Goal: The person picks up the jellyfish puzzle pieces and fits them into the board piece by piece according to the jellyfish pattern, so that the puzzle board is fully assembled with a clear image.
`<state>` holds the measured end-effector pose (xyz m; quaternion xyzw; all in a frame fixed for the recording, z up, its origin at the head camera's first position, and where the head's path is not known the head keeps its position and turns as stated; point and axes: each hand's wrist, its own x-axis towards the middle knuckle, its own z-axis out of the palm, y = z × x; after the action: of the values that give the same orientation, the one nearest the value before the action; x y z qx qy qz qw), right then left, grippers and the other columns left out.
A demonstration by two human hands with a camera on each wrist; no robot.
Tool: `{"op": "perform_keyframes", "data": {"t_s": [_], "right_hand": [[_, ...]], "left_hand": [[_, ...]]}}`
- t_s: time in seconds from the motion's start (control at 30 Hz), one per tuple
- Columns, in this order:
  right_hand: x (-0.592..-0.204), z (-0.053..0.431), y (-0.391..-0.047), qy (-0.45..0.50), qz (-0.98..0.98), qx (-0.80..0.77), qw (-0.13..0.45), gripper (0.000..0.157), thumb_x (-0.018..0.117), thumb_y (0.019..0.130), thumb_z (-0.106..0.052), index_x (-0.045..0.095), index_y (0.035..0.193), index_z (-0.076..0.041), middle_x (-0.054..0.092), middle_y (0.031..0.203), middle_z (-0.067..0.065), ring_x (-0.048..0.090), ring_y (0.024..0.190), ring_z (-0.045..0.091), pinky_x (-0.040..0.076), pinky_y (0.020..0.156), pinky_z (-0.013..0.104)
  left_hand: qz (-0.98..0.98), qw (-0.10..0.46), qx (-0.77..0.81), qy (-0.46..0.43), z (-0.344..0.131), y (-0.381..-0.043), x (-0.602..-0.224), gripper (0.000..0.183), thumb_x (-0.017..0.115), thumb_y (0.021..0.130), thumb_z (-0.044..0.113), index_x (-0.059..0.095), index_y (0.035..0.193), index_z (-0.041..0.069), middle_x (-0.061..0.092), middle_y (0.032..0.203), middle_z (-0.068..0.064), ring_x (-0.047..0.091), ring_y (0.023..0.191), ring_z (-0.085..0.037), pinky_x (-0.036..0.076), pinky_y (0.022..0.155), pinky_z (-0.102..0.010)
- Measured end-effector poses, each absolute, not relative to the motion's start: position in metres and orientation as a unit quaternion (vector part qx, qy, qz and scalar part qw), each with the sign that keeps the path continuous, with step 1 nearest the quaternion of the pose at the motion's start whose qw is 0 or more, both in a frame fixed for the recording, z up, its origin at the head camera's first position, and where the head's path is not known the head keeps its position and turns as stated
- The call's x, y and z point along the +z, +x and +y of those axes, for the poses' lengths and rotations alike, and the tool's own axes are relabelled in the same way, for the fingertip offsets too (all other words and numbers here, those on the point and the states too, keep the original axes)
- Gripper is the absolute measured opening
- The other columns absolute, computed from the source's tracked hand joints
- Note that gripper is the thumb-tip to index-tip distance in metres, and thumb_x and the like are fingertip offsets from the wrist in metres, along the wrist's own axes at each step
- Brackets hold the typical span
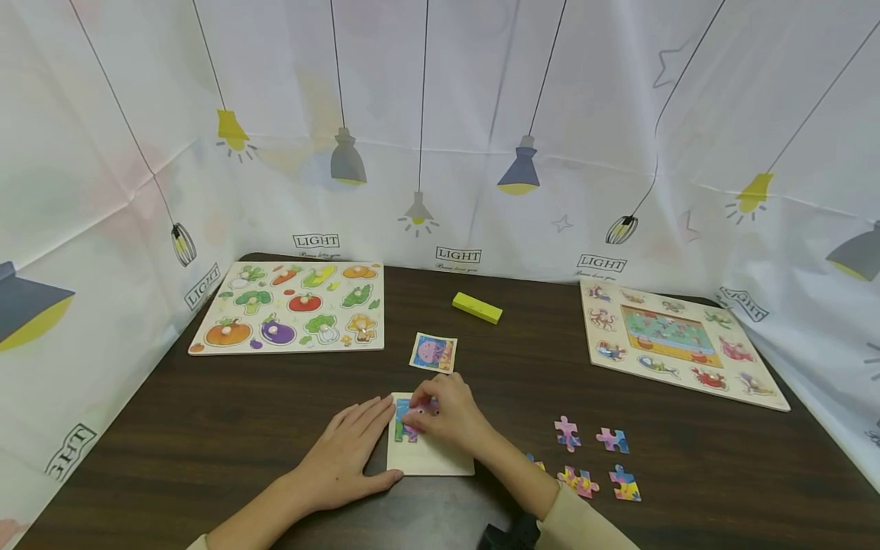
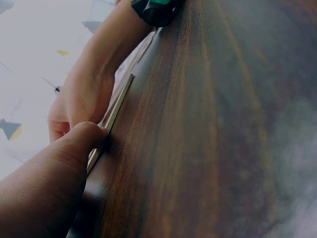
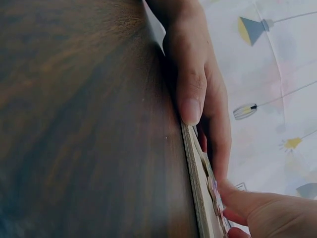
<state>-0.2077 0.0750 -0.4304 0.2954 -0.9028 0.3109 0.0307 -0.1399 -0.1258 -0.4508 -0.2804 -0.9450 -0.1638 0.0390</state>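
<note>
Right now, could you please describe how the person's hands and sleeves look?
The left hand and the right hand are bare, without gloves. The right sleeve is pale beige; the visible edge of the left sleeve looks similar. A black device with a green patch shows at the right forearm.

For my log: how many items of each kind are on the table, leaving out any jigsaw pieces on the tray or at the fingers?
Loose jigsaw pieces: 5 visible, 1 of them partly hidden
Picture boards: 2
Puzzle tray: 1
Small picture card: 1
Yellow block: 1
Total: 10 visible
</note>
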Motion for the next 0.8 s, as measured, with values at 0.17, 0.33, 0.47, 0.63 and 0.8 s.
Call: {"op": "perform_keyframes", "data": {"t_s": [0.17, 0.33, 0.47, 0.63, 0.8], "right_hand": [[-0.4319, 0.0737, -0.2068, 0.298, -0.908, 0.292, 0.043, 0.023, 0.079, 0.070, -0.035, 0.065, 0.076, -0.017, 0.052, 0.075, -0.006, 0.038, 0.075, 0.013, 0.030, 0.069, 0.030], [-0.4318, 0.0734, -0.2064, 0.296, -0.914, 0.274, 0.043, 0.026, 0.079, 0.069, -0.038, 0.063, 0.076, -0.019, 0.052, 0.076, -0.007, 0.038, 0.077, 0.013, 0.029, 0.069, 0.031], [-0.4304, 0.0741, -0.2077, 0.303, -0.915, 0.262, 0.045, 0.026, 0.078, 0.069, -0.039, 0.063, 0.077, -0.020, 0.053, 0.077, -0.007, 0.039, 0.079, 0.014, 0.029, 0.068, 0.031], [-0.4289, 0.0756, -0.2085, 0.300, -0.917, 0.263, 0.031, 0.024, 0.078, 0.069, -0.038, 0.063, 0.077, -0.021, 0.055, 0.079, -0.007, 0.039, 0.081, 0.015, 0.029, 0.068, 0.031], [-0.4291, 0.0770, -0.2110, 0.301, -0.917, 0.261, 0.028, 0.024, 0.078, 0.070, -0.039, 0.063, 0.077, -0.022, 0.054, 0.078, -0.008, 0.039, 0.082, 0.015, 0.029, 0.068, 0.031]], "left_hand": [[-0.944, 0.043, -0.166, -0.281, -0.1257, -0.1394, -0.4507, 0.087, 0.043, 0.083, 0.067, 0.028, 0.144, 0.007, 0.026, 0.148, -0.007, 0.022, 0.135, -0.022, 0.017, 0.106, -0.046], [-0.945, 0.040, -0.164, -0.279, -0.1254, -0.1398, -0.4497, 0.087, 0.042, 0.083, 0.067, 0.028, 0.145, 0.008, 0.026, 0.149, -0.007, 0.022, 0.135, -0.022, 0.016, 0.107, -0.046], [-0.945, 0.037, -0.164, -0.279, -0.1258, -0.1401, -0.4498, 0.087, 0.041, 0.083, 0.068, 0.027, 0.145, 0.008, 0.025, 0.149, -0.006, 0.020, 0.136, -0.021, 0.016, 0.107, -0.045], [-0.946, 0.031, -0.163, -0.278, -0.1255, -0.1399, -0.4506, 0.087, 0.041, 0.083, 0.068, 0.025, 0.146, 0.009, 0.023, 0.150, -0.004, 0.019, 0.136, -0.019, 0.015, 0.107, -0.044], [-0.946, 0.032, -0.163, -0.277, -0.1258, -0.1400, -0.4507, 0.087, 0.042, 0.083, 0.068, 0.026, 0.145, 0.010, 0.023, 0.150, -0.004, 0.019, 0.136, -0.019, 0.015, 0.107, -0.044]]}}
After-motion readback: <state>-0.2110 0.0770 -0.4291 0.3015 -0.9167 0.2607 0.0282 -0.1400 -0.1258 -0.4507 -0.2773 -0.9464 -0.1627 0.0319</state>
